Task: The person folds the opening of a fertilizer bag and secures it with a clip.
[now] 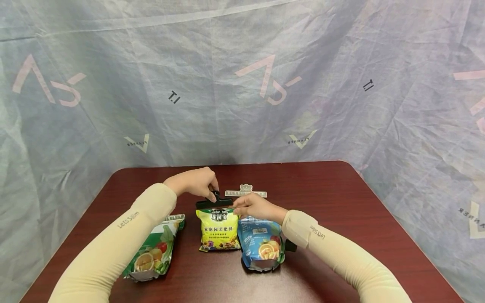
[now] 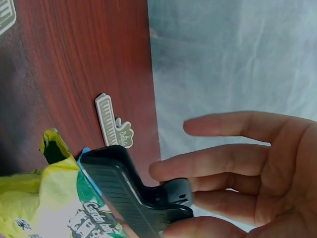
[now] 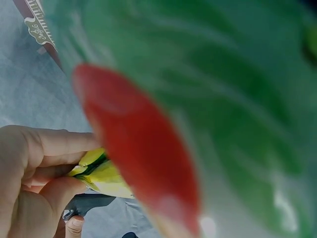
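My left hand (image 1: pixel 198 182) pinches the handle of a wide black clip (image 1: pixel 214 203) between thumb and fingers. The clip lies along the top edge of an upright yellow garden fertilizer bag (image 1: pixel 219 235); whether its jaws bite the bag, I cannot tell. With thumb and fingers, my right hand (image 1: pixel 257 206) pinches the bag's top right corner, seen also in the right wrist view, where yellow film (image 3: pixel 106 178) sits between the fingertips. In the left wrist view the bag's far corner (image 2: pixel 53 146) gapes a little beside the black clip (image 2: pixel 124 193).
A blue pouch (image 1: pixel 261 240) with printed fruit stands right of the yellow bag, partly under my right forearm. At left is a green pouch (image 1: pixel 157 252) with a pale clip (image 1: pixel 175 217) at its top. Another pale clip (image 1: pixel 246 192) lies behind, on the red-brown table (image 1: pixel 322 185).
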Demonstrator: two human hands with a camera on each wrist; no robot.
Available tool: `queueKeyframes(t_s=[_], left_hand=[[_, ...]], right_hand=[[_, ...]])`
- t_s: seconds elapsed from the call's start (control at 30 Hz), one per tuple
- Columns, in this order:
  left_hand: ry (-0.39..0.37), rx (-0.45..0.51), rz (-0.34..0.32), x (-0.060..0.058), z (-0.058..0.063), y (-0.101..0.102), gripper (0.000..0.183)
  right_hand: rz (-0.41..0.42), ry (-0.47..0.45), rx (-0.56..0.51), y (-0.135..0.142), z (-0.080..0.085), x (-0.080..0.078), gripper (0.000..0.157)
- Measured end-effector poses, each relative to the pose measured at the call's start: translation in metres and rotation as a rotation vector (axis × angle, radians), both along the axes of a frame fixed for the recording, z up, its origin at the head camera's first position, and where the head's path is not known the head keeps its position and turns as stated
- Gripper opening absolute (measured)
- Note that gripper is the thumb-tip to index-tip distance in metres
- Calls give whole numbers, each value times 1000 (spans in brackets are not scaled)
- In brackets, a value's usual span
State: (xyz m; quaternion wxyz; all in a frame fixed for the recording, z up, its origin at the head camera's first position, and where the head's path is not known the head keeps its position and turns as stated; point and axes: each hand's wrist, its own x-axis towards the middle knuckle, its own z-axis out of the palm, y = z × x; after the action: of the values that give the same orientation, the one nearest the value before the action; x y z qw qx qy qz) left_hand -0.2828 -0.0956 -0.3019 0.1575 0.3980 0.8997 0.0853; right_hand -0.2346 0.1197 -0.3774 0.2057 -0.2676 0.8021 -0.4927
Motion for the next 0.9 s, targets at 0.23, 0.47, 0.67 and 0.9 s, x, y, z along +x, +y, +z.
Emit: queueKeyframes(t_s=[0.23,0.47,0.67,0.9], left_hand=[[75,11,-19,2,-3,2,20],[98,-5,-36,5,-5,4,16],[101,-26,-41,5,-4,4,17],[77,-39,-61,4,-3,5,17]], right_hand=[[18,5,-16,-1,0,0,14],[-3,-22,-29,-1,-1,2,19],[-16,-24,-10,-2,1,3,37],[1,-46,-20,-3,2,0,41]])
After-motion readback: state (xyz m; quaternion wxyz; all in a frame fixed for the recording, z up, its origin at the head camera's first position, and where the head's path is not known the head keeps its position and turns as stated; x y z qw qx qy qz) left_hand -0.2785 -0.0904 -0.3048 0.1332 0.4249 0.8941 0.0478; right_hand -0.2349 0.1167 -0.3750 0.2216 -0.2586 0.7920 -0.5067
